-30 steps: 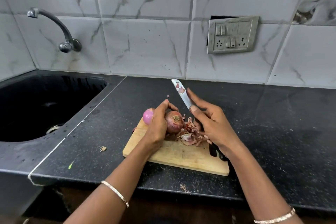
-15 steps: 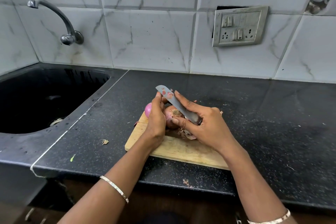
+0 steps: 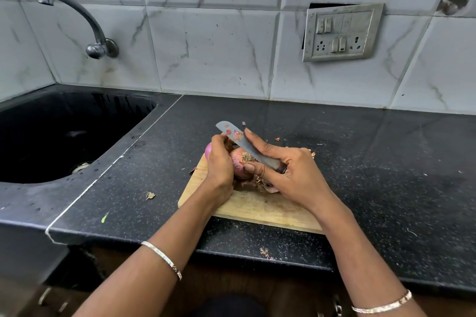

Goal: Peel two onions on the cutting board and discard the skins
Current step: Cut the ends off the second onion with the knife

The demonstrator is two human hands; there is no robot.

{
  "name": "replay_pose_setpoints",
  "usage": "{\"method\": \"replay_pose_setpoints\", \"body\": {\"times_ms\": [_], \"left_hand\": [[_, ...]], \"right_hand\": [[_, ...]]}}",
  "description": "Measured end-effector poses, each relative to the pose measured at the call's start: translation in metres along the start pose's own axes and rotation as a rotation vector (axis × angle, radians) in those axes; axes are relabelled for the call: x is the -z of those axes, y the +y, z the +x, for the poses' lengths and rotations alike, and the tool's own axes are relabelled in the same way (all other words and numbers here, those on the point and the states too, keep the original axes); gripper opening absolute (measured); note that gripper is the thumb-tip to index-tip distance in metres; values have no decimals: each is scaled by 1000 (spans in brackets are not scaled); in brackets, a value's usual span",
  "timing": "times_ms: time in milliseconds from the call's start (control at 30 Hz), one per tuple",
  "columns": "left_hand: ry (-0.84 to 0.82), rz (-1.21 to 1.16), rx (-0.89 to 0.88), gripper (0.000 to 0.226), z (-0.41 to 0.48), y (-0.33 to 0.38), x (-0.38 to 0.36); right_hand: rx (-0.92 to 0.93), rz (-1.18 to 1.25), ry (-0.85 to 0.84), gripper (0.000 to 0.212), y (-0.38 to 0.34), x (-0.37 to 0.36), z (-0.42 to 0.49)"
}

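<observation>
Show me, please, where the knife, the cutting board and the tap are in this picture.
knife (image 3: pixel 231 132): head view, flat of the blade near its tip.
cutting board (image 3: pixel 257 210): head view, bare wood near the front edge.
tap (image 3: pixel 87 17): head view, middle of the curved spout.

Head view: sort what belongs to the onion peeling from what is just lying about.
In the job: held onion, second onion, knife, cutting board, skins, left hand, right hand.
Lying about: tap, sink, switch panel, stray scrap.

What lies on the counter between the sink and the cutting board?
Head view: between sink and cutting board lies dark counter, crossed by a pale seam line, with one dry skin scrap.
</observation>
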State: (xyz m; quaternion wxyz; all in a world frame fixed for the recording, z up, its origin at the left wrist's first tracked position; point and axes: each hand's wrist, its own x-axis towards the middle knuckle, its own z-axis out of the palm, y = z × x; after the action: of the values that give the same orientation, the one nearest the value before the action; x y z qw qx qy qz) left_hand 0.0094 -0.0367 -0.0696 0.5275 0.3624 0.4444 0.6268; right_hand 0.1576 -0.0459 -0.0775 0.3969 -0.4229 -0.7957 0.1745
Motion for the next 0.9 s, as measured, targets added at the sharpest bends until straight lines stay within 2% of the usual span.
{"method": "replay_pose_setpoints", "body": {"times_ms": [467,567,733,900], "left_hand": [[-84,-16,17,51,0,1,-1],[-109,34,-17,56,4,-4,0],[-171,0,12,58,0,-1,0],[-236,16,79,68,-4,1,1]], "right_hand": [[-121,-42,43,47,-32,5,-26],[-213,111,144,53,-32,2,-28],[-396,473,171,56,-45,-20,-41],[-396,465,247,58,-47,-38,-41]]}}
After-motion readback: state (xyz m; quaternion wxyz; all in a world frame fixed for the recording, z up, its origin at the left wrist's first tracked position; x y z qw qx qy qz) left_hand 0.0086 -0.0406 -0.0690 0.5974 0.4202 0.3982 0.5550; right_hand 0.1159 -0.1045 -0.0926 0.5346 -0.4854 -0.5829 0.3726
